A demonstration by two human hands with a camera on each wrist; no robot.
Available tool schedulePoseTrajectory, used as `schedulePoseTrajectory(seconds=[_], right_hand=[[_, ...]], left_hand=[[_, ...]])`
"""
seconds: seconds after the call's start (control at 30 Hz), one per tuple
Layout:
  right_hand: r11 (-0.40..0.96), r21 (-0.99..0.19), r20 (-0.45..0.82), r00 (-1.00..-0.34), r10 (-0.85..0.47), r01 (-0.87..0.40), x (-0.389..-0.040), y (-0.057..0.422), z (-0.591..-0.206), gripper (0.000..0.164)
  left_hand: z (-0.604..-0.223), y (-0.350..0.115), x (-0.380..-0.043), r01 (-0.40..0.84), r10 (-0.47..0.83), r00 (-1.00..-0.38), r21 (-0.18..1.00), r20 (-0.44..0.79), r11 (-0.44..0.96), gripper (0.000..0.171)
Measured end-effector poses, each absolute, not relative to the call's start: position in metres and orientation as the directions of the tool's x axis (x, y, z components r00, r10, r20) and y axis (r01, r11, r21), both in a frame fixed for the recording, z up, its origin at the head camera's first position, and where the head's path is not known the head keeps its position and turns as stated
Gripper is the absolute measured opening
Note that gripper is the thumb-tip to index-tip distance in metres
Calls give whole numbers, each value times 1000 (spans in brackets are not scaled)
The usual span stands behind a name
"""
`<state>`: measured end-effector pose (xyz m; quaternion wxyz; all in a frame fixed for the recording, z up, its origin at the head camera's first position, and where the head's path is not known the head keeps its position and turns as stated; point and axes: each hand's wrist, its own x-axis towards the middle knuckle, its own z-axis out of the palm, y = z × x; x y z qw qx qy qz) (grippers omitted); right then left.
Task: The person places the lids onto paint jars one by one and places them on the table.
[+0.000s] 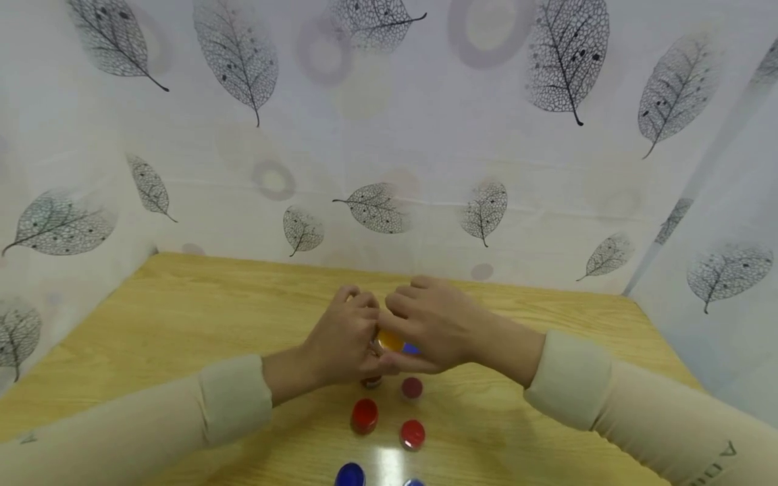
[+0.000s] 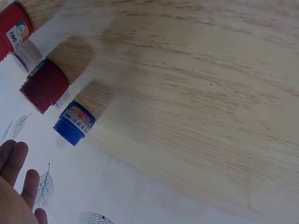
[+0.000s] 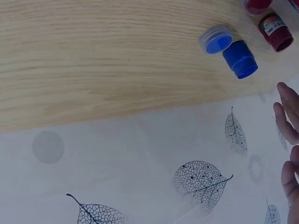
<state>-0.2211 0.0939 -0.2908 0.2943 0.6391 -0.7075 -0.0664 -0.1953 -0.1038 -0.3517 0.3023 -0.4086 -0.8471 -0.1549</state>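
My left hand and right hand meet over the middle of the table, fingers curled around a small orange paint jar. Most of that jar is hidden by the fingers; orange shows between my right thumb and forefinger. Just beyond it a patch of blue peeks out beside the right hand. In the left wrist view, an uncapped blue paint jar and a dark red jar stand near my left fingers. The right wrist view catches only my right fingers at its edge.
Toward me stand a red jar, a red lid, a dark red lid and a darker blue jar. A blue lid lies beside the blue jar. Leaf-patterned cloth walls the wooden table.
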Motion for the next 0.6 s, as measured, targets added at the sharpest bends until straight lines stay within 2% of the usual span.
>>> schedulePoseTrajectory(seconds=[0.13, 0.23, 0.43, 0.6], right_hand=[[80, 541, 269, 82, -960, -837, -223, 95, -287, 36], [47, 555, 252, 114, -961, -830, -222, 95, -285, 34], [60, 541, 257, 96, -962, -839, -221, 95, -284, 34], [101, 529, 305, 78, -949, -842, -220, 94, -287, 43]], left_hand=[[-350, -103, -195, 799, 641, -473, -13, 605, 602, 35], [-351, -103, -194, 803, 654, -467, -25, 595, 596, 32], [-350, -102, -195, 791, 631, -469, -24, 618, 611, 36], [-352, -102, -194, 797, 616, -435, -37, 657, 602, 46]])
